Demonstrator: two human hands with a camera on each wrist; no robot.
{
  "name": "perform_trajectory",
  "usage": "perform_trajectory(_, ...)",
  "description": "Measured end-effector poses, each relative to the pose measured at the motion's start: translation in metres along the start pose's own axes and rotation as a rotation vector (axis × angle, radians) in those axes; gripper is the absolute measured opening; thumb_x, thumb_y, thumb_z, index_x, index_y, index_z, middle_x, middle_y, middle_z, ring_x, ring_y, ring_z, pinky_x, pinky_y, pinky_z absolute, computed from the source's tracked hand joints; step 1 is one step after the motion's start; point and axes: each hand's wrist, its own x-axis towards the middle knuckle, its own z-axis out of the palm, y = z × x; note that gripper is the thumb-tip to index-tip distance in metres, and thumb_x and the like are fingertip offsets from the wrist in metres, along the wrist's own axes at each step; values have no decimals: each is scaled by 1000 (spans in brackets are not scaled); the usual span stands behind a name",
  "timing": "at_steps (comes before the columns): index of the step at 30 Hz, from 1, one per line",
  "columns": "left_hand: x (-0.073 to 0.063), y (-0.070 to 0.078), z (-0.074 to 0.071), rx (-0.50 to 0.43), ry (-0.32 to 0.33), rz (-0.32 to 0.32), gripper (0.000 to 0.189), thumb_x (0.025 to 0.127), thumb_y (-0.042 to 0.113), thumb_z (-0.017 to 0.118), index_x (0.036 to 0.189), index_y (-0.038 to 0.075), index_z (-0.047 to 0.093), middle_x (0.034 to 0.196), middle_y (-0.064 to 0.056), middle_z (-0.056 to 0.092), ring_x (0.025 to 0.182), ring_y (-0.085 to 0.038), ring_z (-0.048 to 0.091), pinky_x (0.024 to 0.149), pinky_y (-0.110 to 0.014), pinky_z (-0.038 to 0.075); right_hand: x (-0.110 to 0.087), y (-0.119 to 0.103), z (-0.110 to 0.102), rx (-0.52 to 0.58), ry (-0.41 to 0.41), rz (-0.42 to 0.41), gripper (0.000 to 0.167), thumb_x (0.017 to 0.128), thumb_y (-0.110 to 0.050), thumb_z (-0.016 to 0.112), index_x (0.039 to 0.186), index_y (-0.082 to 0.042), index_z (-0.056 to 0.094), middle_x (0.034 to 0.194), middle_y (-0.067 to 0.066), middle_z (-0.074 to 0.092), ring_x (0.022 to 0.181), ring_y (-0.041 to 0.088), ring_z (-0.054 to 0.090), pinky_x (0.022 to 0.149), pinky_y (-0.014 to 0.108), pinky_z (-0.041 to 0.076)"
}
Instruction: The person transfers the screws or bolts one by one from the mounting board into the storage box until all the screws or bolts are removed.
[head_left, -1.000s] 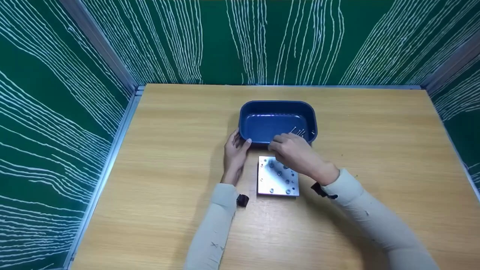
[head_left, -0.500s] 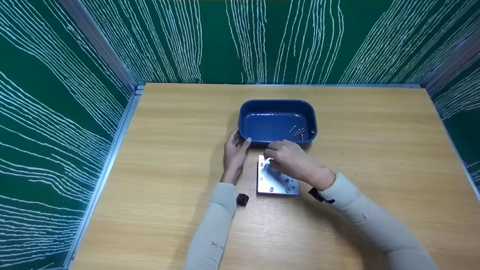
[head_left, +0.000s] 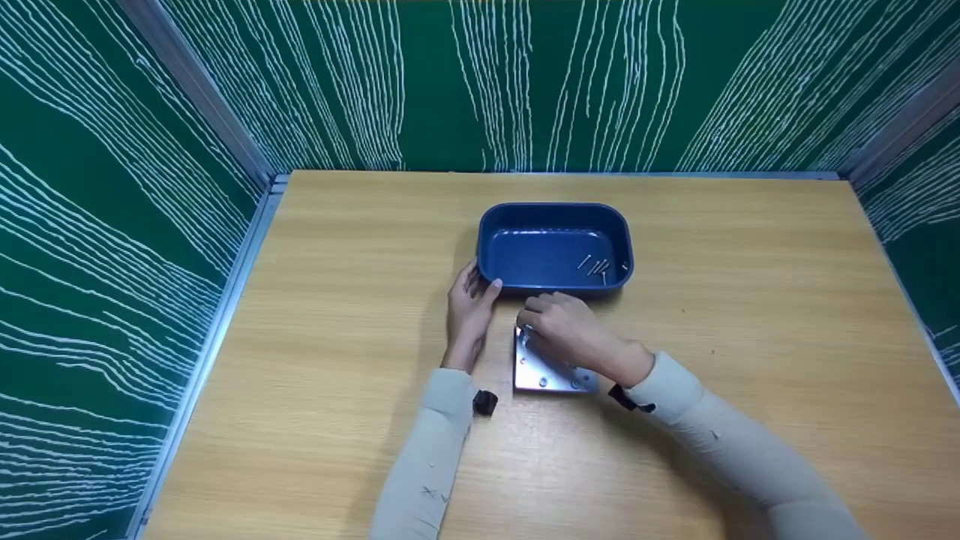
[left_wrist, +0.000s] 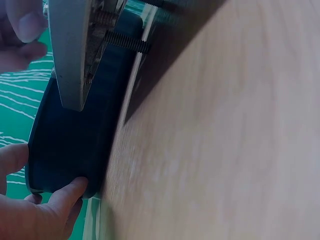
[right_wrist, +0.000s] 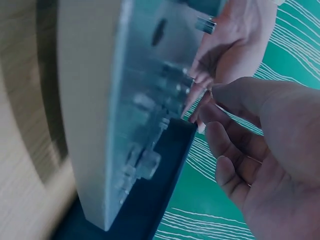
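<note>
A blue plastic bin [head_left: 517, 259] stands on the table, with several screws [head_left: 600, 267] lying in its right end. My left hand [head_left: 469, 311] grips the bin's near left corner, thumb and fingers around it. Just in front is a square metal plate [head_left: 536, 369] with holes and bolt heads; threaded bolts [left_wrist: 125, 41] jut from its underside in the left wrist view. My right hand [head_left: 574, 334] is over the plate's far left part, hiding much of it. In the right wrist view its thumb and index finger pinch a small silver screw [right_wrist: 204, 91], mostly hidden.
The wooden table [head_left: 360, 300] extends on both sides of the bin and plate. Green panels [head_left: 435, 82] with white streaks stand behind and at the sides. A small black wrist camera [head_left: 485, 403] juts from the left sleeve beside the plate.
My right hand has moved from the bin's near rim toward me and left, over the plate, uncovering the screws in the bin. The left hand stays on the bin's corner.
</note>
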Motion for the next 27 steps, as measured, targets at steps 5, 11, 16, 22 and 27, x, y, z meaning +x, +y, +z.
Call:
perform_trajectory(5, 0, 0, 0, 17, 7, -24, 62, 98, 2, 71, 155, 1, 48, 159, -19, 50, 149, -32, 47, 123, -34, 43, 0, 1, 7, -15, 15, -10, 6, 91, -3, 77, 96, -5, 77, 87, 8, 71, 75, 25, 67, 64, 37, 59)
perform_trajectory(11, 0, 1, -1, 10, 0, -34, 63, 98, 2, 71, 157, 2, 46, 161, -20, 48, 149, -33, 47, 122, -34, 44, -1, 3, 12, -47, -12, -3, 5, 93, -4, 75, 97, -4, 78, 87, 9, 71, 75, 26, 67, 64, 37, 59)
perform_trajectory(16, 1, 0, -1, 14, 2, -38, 63, 99, 3, 70, 157, 3, 46, 161, -19, 48, 149, -32, 47, 122, -33, 44, 1, 2, 14, -65, -16, -13, 5, 94, -4, 74, 97, -3, 78, 88, 9, 71, 76, 26, 67, 63, 36, 59)
perform_trajectory(22, 0, 0, 0, 20, 6, -42, 64, 99, 3, 71, 157, 3, 46, 160, -18, 49, 149, -31, 48, 122, -33, 43, 4, 0, 15, -67, -12, -19, 4, 94, -2, 73, 96, -4, 76, 86, 9, 70, 75, 27, 66, 63, 38, 58)
perform_trajectory(27, 1, 0, -1, 27, 6, -11, 62, 99, 1, 70, 156, -1, 47, 158, -21, 51, 148, -33, 48, 123, -35, 43, 6, 0, 17, -72, 7, -12, 3, 93, -3, 73, 91, -5, 74, 83, 10, 69, 73, 29, 66, 61, 41, 58)
